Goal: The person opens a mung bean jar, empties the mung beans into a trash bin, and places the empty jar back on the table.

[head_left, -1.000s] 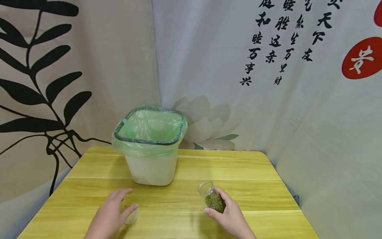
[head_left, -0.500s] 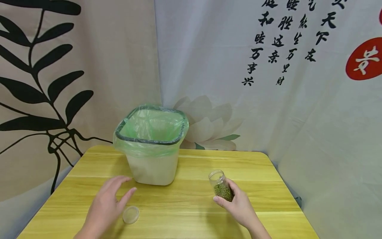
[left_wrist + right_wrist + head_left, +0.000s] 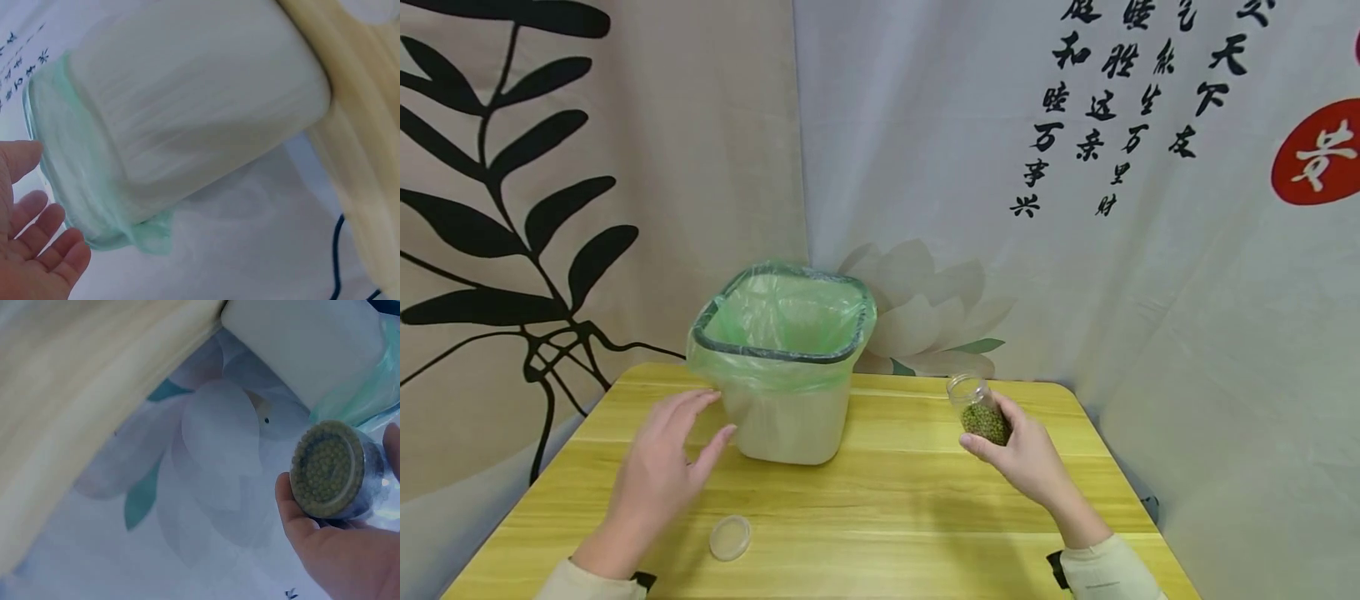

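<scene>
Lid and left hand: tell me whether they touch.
Apart. The head view shows it plainly: a strip of table lies between the lid and the left hand.

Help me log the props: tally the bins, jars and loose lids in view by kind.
Bin, lined with a green bag: 1
Jar, in the right hand: 1
Clear round lid: 1
Total: 3

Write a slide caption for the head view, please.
The right hand holds a tilted, open jar of small green beans; the left hand hovers near a lined bin.
</scene>
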`<state>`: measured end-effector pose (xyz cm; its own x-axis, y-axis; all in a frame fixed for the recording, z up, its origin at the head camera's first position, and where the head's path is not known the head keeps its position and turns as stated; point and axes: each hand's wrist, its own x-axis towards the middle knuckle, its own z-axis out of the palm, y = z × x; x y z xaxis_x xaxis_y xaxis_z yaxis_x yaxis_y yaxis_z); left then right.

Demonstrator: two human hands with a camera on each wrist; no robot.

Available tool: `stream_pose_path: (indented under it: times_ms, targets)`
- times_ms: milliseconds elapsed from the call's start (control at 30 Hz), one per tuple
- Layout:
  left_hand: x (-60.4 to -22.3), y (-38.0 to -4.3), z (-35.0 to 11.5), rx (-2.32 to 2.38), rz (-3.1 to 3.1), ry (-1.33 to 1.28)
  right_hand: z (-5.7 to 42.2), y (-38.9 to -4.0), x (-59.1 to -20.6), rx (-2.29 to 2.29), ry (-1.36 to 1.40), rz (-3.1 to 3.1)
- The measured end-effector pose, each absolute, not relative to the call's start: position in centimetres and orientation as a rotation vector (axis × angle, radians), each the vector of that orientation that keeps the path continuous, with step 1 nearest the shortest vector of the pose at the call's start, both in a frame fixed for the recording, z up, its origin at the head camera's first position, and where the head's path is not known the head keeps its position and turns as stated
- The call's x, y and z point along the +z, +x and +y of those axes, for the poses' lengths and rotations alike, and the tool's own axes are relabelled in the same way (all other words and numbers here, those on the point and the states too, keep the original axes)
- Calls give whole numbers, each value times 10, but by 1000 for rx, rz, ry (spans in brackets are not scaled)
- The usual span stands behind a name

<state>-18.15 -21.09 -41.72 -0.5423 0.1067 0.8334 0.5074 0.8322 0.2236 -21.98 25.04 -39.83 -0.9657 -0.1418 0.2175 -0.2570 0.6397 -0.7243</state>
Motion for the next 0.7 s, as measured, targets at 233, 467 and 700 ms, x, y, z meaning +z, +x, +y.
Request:
stream_pose_path:
  times_ms: [233,467,700]
  targets:
    - [-395,-196,-215,-489,-2077,-480,253,-241,-355,1080,482,-2694]
    - [-376,-207,-221,-449,-2067,-505,240,-255,-319,878,550,-2677]
    - [-361,-223,-227,-437,-2127,-484,216,-258,-300,813,575,-2724]
